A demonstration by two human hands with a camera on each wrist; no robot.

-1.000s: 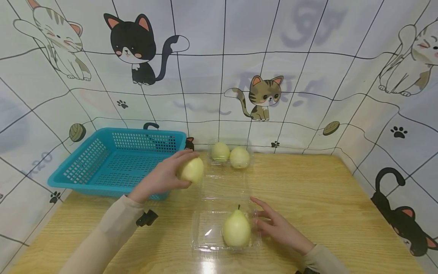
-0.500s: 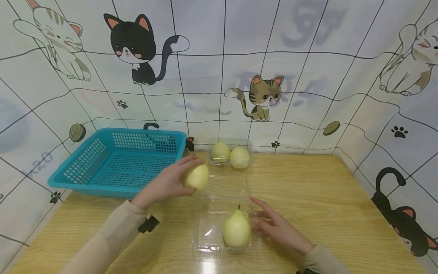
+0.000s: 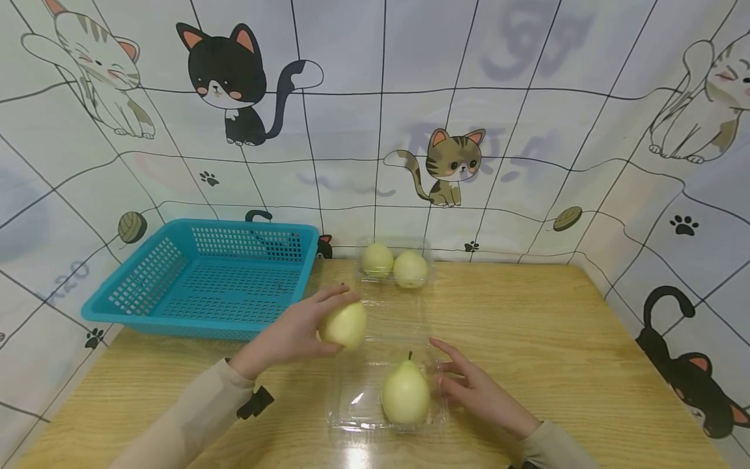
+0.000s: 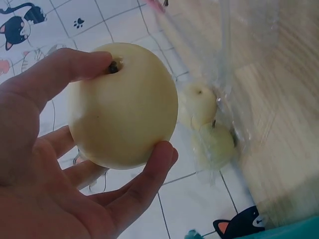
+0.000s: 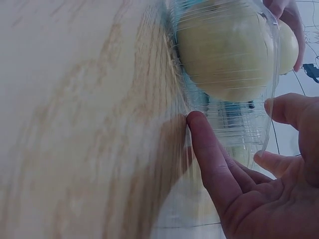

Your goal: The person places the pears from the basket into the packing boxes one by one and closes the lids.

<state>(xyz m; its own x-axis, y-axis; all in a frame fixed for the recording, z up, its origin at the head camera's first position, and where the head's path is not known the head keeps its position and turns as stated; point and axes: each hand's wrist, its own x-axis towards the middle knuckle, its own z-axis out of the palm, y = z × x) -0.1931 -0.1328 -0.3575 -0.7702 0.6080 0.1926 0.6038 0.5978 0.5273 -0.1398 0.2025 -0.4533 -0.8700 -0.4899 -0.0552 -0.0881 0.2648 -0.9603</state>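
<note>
My left hand grips a pale yellow-green pear above the left side of a clear plastic clamshell box. In the left wrist view the thumb presses by the dark spot at one end of this pear, with fingertips on the opposite side. A second pear stands stem up in the right half of the near tray. My right hand rests against the box's right wall; in the right wrist view its fingertips touch the clear wall and rim, fairly straight.
Two more pears sit in another clear box at the back, behind the lid. A blue perforated basket stands at the left on the wooden table. Cat-print cloth hangs behind and at the sides.
My left hand has moved toward me and slightly right with the pear, from beside the basket to over the near box. The right hand and the other pears have stayed in place.
</note>
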